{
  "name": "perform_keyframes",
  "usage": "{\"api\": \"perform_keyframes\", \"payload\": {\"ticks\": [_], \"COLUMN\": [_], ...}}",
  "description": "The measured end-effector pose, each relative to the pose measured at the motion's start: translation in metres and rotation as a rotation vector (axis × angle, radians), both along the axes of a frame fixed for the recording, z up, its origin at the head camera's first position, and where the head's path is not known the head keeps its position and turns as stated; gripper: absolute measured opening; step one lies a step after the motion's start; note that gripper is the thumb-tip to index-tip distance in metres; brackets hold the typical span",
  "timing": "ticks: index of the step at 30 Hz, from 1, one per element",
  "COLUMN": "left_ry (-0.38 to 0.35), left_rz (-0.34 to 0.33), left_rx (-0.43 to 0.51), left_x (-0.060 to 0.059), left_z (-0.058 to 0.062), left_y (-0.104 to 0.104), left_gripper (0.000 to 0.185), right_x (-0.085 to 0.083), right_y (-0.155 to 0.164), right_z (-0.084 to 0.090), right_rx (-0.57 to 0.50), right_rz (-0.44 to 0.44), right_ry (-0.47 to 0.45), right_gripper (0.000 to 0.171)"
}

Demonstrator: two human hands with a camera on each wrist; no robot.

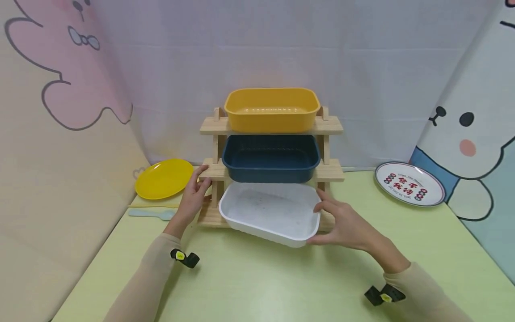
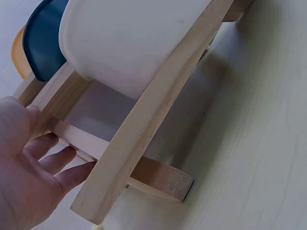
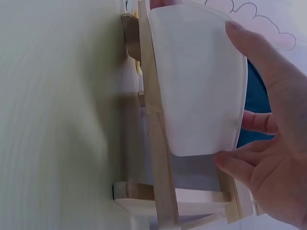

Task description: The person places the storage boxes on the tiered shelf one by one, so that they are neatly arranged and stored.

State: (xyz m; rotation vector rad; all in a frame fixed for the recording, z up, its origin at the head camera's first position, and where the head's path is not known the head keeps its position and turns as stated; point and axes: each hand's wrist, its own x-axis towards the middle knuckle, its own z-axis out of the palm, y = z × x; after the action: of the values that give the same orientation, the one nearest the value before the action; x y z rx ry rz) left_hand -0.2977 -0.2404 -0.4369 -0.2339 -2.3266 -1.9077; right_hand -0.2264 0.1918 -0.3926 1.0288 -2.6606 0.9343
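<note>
A white rectangular tray [image 1: 269,210] sits at the bottom tier of a wooden three-tier rack [image 1: 331,171], turned so its right end juts forward. My right hand [image 1: 344,223] holds the tray's right end by the rim, thumb at the front corner and fingers along the far side. At the rack's left side, my left hand [image 1: 191,201] grips the end of the middle shelf; in the left wrist view the thumb lies on that shelf and the fingers [image 2: 62,160] are below. A dark blue tray [image 1: 271,174] and a yellow tray [image 1: 271,123] stand on the tiers above.
On the table's left lie a yellow plate [image 1: 165,179] and a pale blue utensil [image 1: 149,213], with a thin yellow stick [image 1: 154,206] behind it. A white plate with red characters [image 1: 410,184] is at the right. Printed cloth walls surround the table [image 1: 261,281].
</note>
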Motion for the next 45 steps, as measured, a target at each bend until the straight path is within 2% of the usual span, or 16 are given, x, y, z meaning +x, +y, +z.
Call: {"api": "perform_keyframes", "payload": {"ticks": [3, 8, 10, 14, 21, 24, 31, 45], "left_ry": [0.000, -0.021, -0.029, -0.022, -0.013, -0.007, 0.022, 0.000], "left_rz": [0.003, -0.006, -0.008, -0.015, -0.012, -0.004, -0.009, -0.014], "left_rx": [0.000, 0.006, 0.003, -0.004, 0.010, -0.001, 0.006, 0.013], "left_x": [0.001, 0.010, 0.014, 0.019, 0.003, 0.001, 0.003, 0.003], "left_z": [0.000, 0.011, 0.019, 0.025, 0.006, 0.002, 0.002, 0.003], "left_y": [0.000, 0.004, 0.007, 0.011, 0.003, 0.001, 0.003, 0.002], "left_gripper": [0.055, 0.054, 0.054, 0.054, 0.053, 0.054, 0.056, 0.055], "right_x": [-0.005, -0.015, -0.017, -0.019, -0.019, -0.018, -0.017, -0.016], "right_y": [0.004, 0.012, 0.014, 0.017, 0.017, 0.016, 0.013, 0.008], "right_z": [-0.003, -0.010, -0.011, -0.009, -0.009, -0.010, -0.010, -0.013], "right_rx": [-0.052, -0.135, -0.156, -0.171, -0.170, -0.164, -0.138, -0.159], "right_rz": [0.055, 0.118, 0.129, 0.135, 0.116, 0.104, 0.078, 0.057], "right_ry": [-0.031, -0.099, -0.094, -0.051, -0.044, -0.035, -0.015, -0.031], "right_gripper": [0.054, 0.045, 0.040, 0.030, 0.035, 0.036, 0.036, 0.032]}}
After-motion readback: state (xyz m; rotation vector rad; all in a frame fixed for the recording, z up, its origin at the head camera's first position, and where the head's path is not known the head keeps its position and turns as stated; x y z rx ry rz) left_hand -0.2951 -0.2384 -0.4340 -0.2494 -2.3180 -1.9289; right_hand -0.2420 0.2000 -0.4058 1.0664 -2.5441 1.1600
